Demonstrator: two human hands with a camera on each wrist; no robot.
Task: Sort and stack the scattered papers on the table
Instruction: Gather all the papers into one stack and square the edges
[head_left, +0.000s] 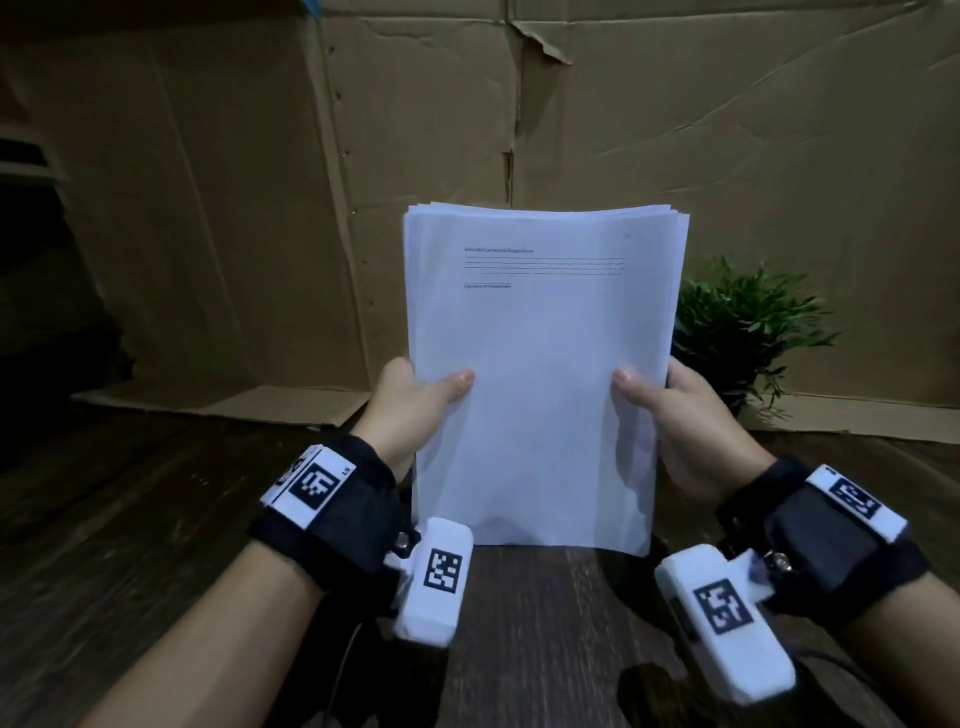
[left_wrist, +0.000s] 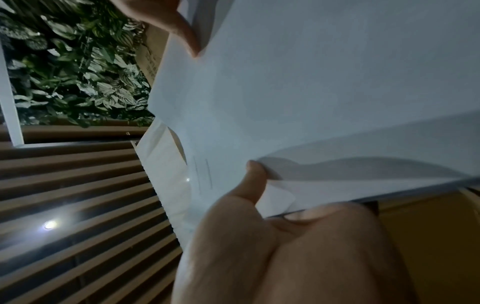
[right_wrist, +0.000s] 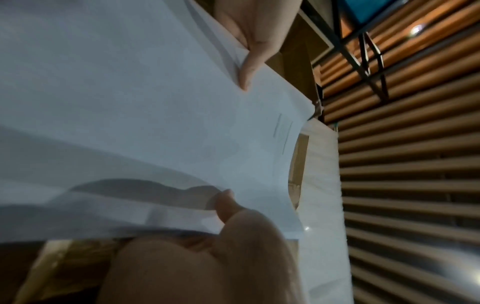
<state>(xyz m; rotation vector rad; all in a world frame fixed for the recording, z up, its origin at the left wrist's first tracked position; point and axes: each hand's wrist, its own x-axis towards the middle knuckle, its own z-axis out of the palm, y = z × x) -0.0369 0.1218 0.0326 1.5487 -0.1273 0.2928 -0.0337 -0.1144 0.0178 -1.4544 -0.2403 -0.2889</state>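
Note:
A stack of white papers (head_left: 540, 332) stands upright on its bottom edge on the dark wooden table (head_left: 545, 623), printed lines near its top. My left hand (head_left: 415, 400) grips the stack's left edge, thumb on the front sheet and fingers behind. My right hand (head_left: 670, 410) grips the right edge the same way. In the left wrist view my left hand (left_wrist: 257, 185) pinches the papers (left_wrist: 311, 92), thumb on the front. In the right wrist view my right hand (right_wrist: 226, 207) holds the papers (right_wrist: 130, 102) with its thumb on the front sheet.
Flattened brown cardboard (head_left: 675, 114) stands as a wall behind the table. A small green potted plant (head_left: 748, 322) sits to the right, just behind the stack and near my right hand. Dark wood lies to the left of my left arm.

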